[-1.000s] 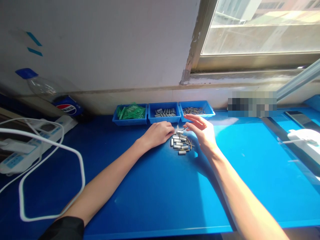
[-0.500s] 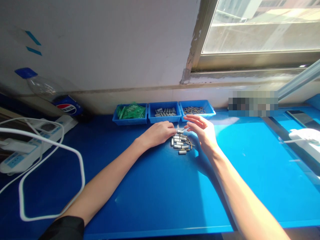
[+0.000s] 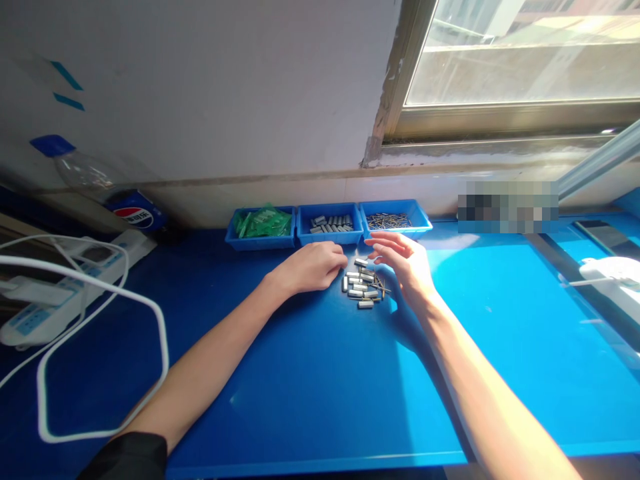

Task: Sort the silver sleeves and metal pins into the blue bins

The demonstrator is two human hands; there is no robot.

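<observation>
Fingers curled inward, my left hand [image 3: 316, 267] is closed just left of a loose pile of small metal cylinders [image 3: 359, 288] and thin metal pins [image 3: 384, 288]. Whatever its fingertips may hold is hidden. On the pile's right side, my right hand [image 3: 406, 265] has thumb and index finger pinched together, its other fingers stretched out. At those fingertips a single metal cylinder [image 3: 361, 262] sits slightly tilted at the top of the pile; the exact contact is too small to make out clearly.
Behind the hands stand three blue bins: one with green plastic packets [image 3: 265, 222], one with metal cylinders [image 3: 331, 225], one with pins [image 3: 389, 221]. On the left are a cola bottle [image 3: 133, 210], a power strip [image 3: 65, 293] and a white cable [image 3: 163, 333]. A phone [image 3: 607, 237] lies right.
My left hand has drawn back a little to the left, away from the cylinder at the top of the pile. That cylinder has tilted slightly; my right hand is nearly still.
</observation>
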